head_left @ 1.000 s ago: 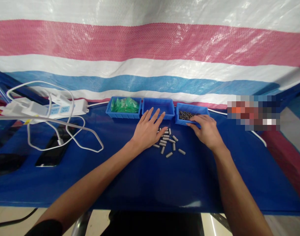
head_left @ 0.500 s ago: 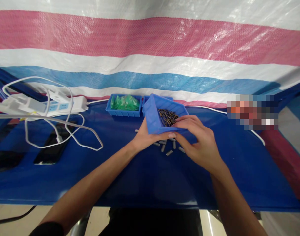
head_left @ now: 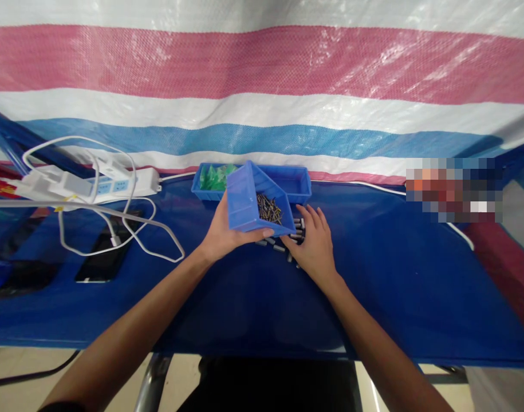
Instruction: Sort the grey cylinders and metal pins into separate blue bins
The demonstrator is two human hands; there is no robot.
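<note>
Tilted in the air over the table, a blue plastic bin (head_left: 241, 200) holds a heap of screws (head_left: 269, 209). My left hand (head_left: 222, 234) grips it from the left, thumb along its lower front edge. Several short grey metal cylinders (head_left: 279, 248) lie scattered on the table beneath and in front of it. My right hand (head_left: 315, 246) is down at the right of these cylinders, fingers spread and curved around the group. Whether its fingertips touch any of them I cannot tell.
Behind the held bin stand a blue bin (head_left: 200, 194) with green plastic packets (head_left: 214, 177) and another blue bin (head_left: 302, 197). A white power strip (head_left: 148, 182), looped white cables (head_left: 171, 232) and a black phone (head_left: 101, 260) lie left. A striped sheet (head_left: 262, 63) hangs behind.
The held bin has moved left with my left hand. My right hand has left the screws in the bin and come down beside the metal cylinders, its fingers spread wider.
</note>
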